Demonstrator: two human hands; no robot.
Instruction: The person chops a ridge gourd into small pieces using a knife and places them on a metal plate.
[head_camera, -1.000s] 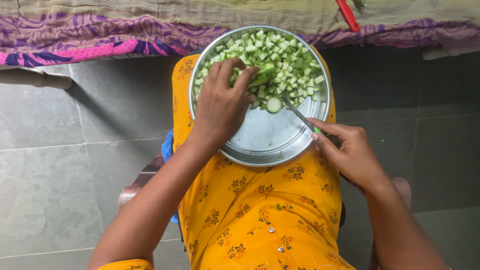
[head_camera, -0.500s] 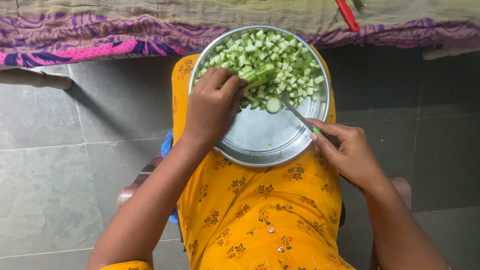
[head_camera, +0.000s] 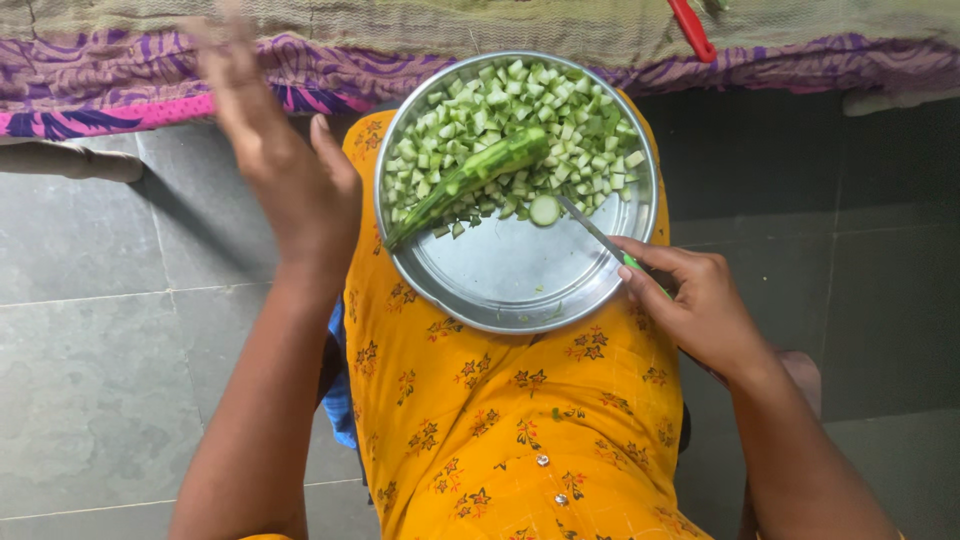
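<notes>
The left hand (head_camera: 285, 165) is up off the plate, fingers spread wide and blurred, holding nothing, hovering over the grey floor (head_camera: 110, 330) just left of the rim. The right hand (head_camera: 700, 310) is closed around the green handle of a small knife (head_camera: 590, 228), with the blade lying across the bare lower part of the plate and its tip just beside a single round slice (head_camera: 546, 209).

This looks like a pause between cuts in chopping a vegetable. A long green gourd piece (head_camera: 470, 180) lies loose on the heap, slanting from upper right down toward the left rim, touched by neither hand. The next cut calls for the free hand to come back and steady that piece, with fingertips tucked clear of the blade.

The round steel plate (head_camera: 520, 300) rests on the lap, on the yellow flowered dress (head_camera: 520, 420). Its upper half is piled with small pale green cubes (head_camera: 500, 100), and the lower half is bare metal. I can't quite tell if the gourd's thin end touches the rim. A patterned purple cloth (head_camera: 150, 75) runs along the top.
</notes>
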